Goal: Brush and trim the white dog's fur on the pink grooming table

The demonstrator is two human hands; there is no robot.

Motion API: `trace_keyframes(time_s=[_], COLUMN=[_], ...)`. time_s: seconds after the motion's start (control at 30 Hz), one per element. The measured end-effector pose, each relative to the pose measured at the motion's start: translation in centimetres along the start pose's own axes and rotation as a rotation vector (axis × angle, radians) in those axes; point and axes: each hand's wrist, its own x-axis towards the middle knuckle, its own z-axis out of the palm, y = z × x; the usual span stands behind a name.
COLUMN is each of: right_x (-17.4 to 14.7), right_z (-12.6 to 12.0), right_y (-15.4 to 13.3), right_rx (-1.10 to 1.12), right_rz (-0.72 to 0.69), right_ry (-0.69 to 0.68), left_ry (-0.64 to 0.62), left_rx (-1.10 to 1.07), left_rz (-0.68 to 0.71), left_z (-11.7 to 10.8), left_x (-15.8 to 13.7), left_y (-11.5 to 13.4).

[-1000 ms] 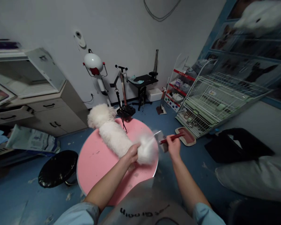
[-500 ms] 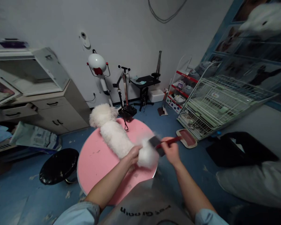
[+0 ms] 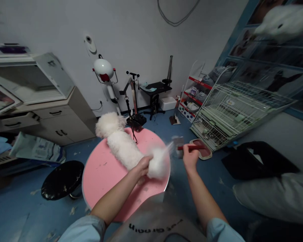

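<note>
White dog [image 3: 125, 148] on round pink table [image 3: 98, 174], head at far edge, rear fluff motion-blurred. Left hand [image 3: 143, 165]: fingers closed on rear fur. Right hand [image 3: 191, 157]: fingers wrapped round red-handled brush [image 3: 181, 148], beside fluff; can't tell whether bristles touch fur.

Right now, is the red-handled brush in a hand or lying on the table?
In a hand. The right hand grips the brush by its red handle, off to the side of the pink table.

dog [image 3: 123, 148]: fluffy coat | tabletop [image 3: 101, 178]: matt | stool seat [image 3: 62, 179]: glossy | cage [image 3: 233, 114]: wire
</note>
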Motion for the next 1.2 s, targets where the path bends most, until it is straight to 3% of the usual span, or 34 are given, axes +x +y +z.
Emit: trace_keyframes(time_s=[0.03, 0.07, 0.17, 0.23, 0.37, 0.43, 0.63, 0.77, 0.8, 0.87, 0.93, 0.97, 1.0, 1.03, 1.1, 1.13, 1.17, 1.2], right_x=[0.0, -0.2, -1.8, -2.8, -3.2, -3.2, -3.2, -2.8, -2.9, -3.4, -3.7, -3.6, -3.4, -3.2, -2.7, -2.7, -2.7, -2.7], right_z=[-0.1, -0.1, 0.3, 0.5, 0.5, 0.3, -0.6, -1.4, -1.4, -1.0, -0.3, -0.1, 0.1, 0.2, 0.1, 0.1, 0.1, 0.0], right_y=[0.2, 0.4, 1.1, 1.6, 2.1, 2.1, 1.4, 0.2, 0.0, -0.2, 0.0, 0.2, 0.4, 0.5, 0.4, 0.3, 0.1, -0.1], right_rx=[0.033, 0.064, 0.087, 0.066, 0.054, 0.046, 0.011, 0.083, 0.108, 0.129, 0.103, 0.081, 0.061, 0.049, 0.068, 0.088, 0.103, 0.104], right_rz=[-0.029, -0.037, 0.064, 0.118, 0.084, 0.068, 0.070, -0.103, -0.137, -0.105, 0.044, 0.112, 0.144, 0.133, 0.018, -0.044, -0.080, -0.075], right_ry=[0.071, 0.042, -0.320, -0.383, -0.267, -0.256, -0.156, 0.174, 0.200, -0.004, -0.341, -0.429, -0.420, -0.319, -0.002, 0.089, 0.082, -0.017], left_ry=[0.009, -0.001, -0.073, -0.074, -0.055, -0.049, 0.086, 0.110, 0.112, 0.098, 0.066, 0.060, 0.071, 0.093, 0.143, 0.143, 0.122, 0.091], left_rx=[0.017, 0.031, 0.044, 0.103, 0.295, 0.321, 0.198, 0.086, 0.066, 0.026, -0.011, -0.023, -0.036, -0.043, -0.034, -0.031, -0.035, -0.044], left_rz=[0.004, 0.009, 0.023, 0.097, 0.398, 0.466, 0.418, 0.325, 0.302, 0.268, 0.251, 0.247, 0.248, 0.247, 0.230, 0.218, 0.198, 0.178], left_z=[0.0, 0.0, 0.2, 0.3, 0.7, 1.1, 0.8, -0.5, -0.7, -0.8, -0.7, -0.6, -0.6, -0.6, -0.7, -0.8, -0.9, -1.0], left_x=[0.1, 0.1, 0.2, 0.2, -0.2, -0.2, 0.9, 1.5, 1.4, 1.3, 0.9, 0.7, 0.5, 0.2, -0.2, -0.4, -0.5, -0.6], left_y=[0.0, 0.0, -0.2, -0.4, -0.6, -0.6, -1.3, -1.8, -1.9, -1.9, -1.7, -1.6, -1.5, -1.4, -1.2, -1.2, -1.1, -1.0])
